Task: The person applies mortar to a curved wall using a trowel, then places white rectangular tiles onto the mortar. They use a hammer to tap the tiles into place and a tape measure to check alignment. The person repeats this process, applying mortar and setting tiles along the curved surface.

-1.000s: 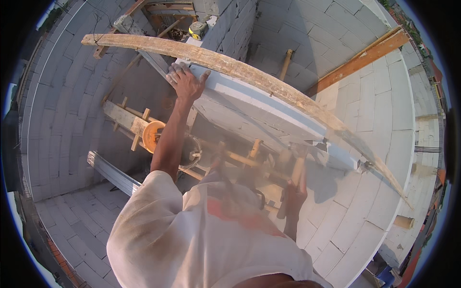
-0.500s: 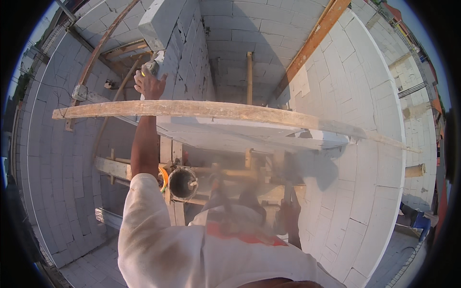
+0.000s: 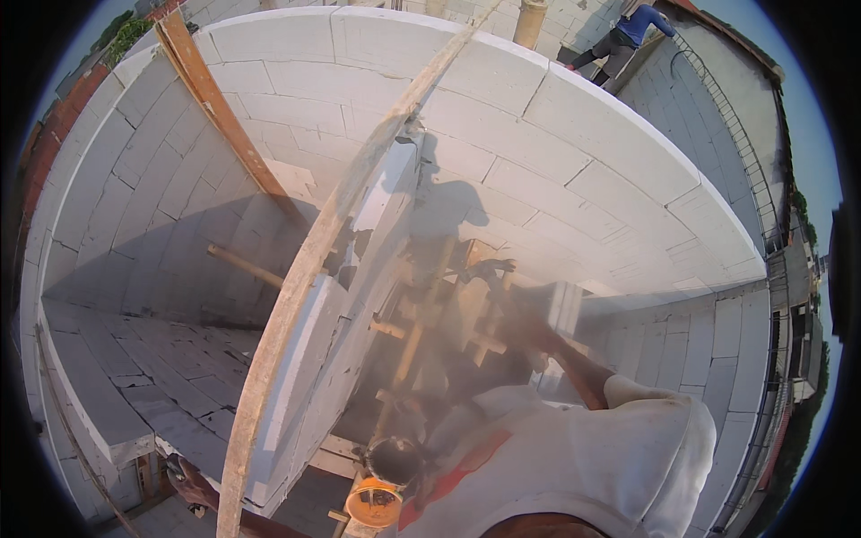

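Observation:
My left hand (image 3: 190,484) is at the lower left, beside the end of the low block wall (image 3: 126,444). Its fingers look curled round something small that I cannot make out, and the plank crosses in front of my forearm. My right hand (image 3: 489,268) reaches down past timber braces with its fingers stretched out and nothing visible in them; haze blurs it. Between my arms, a long wooden plank (image 3: 296,300) runs along the top of a white block wall (image 3: 305,359) with a broken notch.
A dark bucket (image 3: 395,462) and an orange bucket (image 3: 374,504) stand below, close to my body. A tall block wall (image 3: 484,67) curves across the far side. An orange-brown beam (image 3: 224,108) leans at the left. Another person in blue (image 3: 632,31) is beyond the wall.
My view has swung to the right, so the plank now slants upward and the left hand shows at lower left. My right arm has stretched out, its hand lifted away from my body.

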`<action>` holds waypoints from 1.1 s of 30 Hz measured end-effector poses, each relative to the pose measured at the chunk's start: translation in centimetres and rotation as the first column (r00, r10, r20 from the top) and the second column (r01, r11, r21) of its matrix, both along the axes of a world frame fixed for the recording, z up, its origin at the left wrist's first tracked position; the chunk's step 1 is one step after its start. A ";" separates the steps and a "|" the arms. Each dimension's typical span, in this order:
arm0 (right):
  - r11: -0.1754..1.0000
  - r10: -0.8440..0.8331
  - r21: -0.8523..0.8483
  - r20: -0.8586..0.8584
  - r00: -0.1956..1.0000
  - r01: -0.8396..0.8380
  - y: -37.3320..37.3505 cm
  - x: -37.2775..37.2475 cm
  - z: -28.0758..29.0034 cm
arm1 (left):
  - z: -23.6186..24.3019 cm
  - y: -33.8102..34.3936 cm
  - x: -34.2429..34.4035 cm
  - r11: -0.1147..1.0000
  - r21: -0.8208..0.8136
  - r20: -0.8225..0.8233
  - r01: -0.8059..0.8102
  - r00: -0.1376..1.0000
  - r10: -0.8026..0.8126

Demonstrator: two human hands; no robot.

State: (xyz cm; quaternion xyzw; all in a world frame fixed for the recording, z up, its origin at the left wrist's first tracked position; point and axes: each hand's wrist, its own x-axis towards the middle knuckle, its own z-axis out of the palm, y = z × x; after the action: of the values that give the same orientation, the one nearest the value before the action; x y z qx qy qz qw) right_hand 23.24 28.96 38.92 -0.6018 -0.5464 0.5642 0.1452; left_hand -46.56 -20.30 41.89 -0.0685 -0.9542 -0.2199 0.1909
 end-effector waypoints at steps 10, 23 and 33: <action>0.764 -0.250 0.641 0.192 0.949 0.072 26.9 3.3 23.3 | 0.0 17.2 16.7 0.793 0.536 0.173 0.289 0.882 -0.438; 0.773 0.088 0.290 0.832 0.548 -0.564 56.9 25.1 22.8 | 2.6 30.2 22.9 0.687 0.473 0.152 0.552 0.717 -0.680; 0.589 0.265 0.334 0.781 0.566 -0.736 62.7 27.6 20.6 | 0.1 36.0 24.5 0.772 0.167 0.364 0.613 0.690 -0.626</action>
State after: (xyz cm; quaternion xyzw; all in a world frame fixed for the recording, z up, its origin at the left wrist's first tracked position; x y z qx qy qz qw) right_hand 50.85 91.69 59.57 -0.4755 -0.8715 0.1116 -0.0440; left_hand -22.08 15.70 42.00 -0.3366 -0.8892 -0.2959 -0.0921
